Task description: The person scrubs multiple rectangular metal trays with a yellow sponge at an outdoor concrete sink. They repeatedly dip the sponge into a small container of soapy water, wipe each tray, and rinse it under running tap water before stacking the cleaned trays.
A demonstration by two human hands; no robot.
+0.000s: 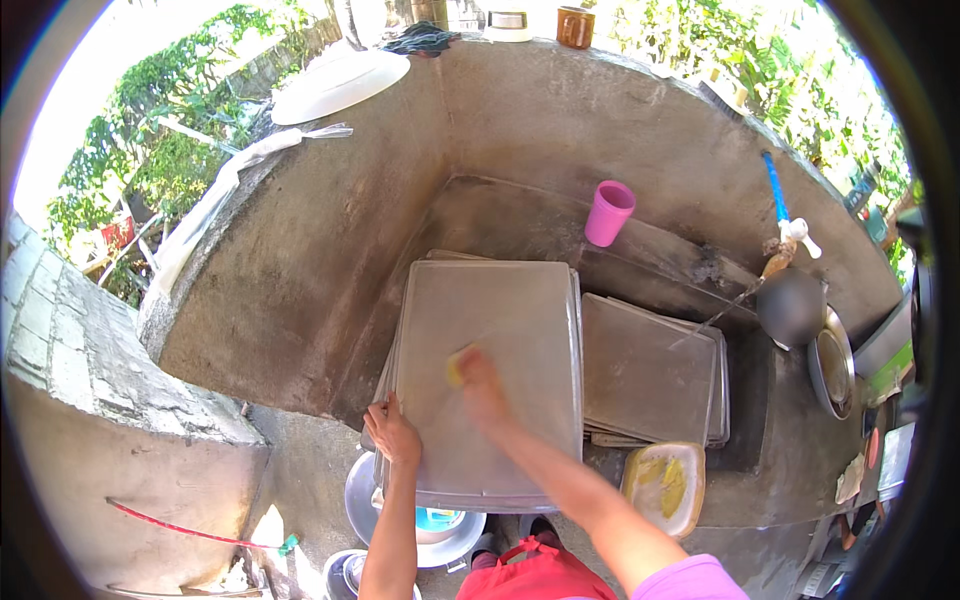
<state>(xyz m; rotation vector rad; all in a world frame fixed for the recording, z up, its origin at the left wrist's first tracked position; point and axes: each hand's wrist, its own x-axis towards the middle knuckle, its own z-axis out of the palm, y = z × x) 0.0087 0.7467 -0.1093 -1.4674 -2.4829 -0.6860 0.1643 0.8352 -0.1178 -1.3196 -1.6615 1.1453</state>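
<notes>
A flat rectangular metal tray (487, 307) lies on top of a stack of similar trays on the concrete sink ledge in front of me. My left hand (394, 435) grips its left edge near the lower corner. My right hand (480, 386), blurred by motion, presses a yellow sponge (454, 369) against the middle of the tray's upper face. Most of the sponge is hidden under the fingers. To the right, a second stack of metal trays (649, 367) sits lower in the basin. A shallow container (664, 487) with yellow paste stands by the right front corner.
A tap (787, 236) on a blue pipe runs a thin stream towards the right stack. Beyond the trays stands a pink plastic cup (609, 215). A metal basin (834, 367) is at the right; a large basin (360, 495) sits below on the floor. Concrete walls (315, 247) enclose the sink.
</notes>
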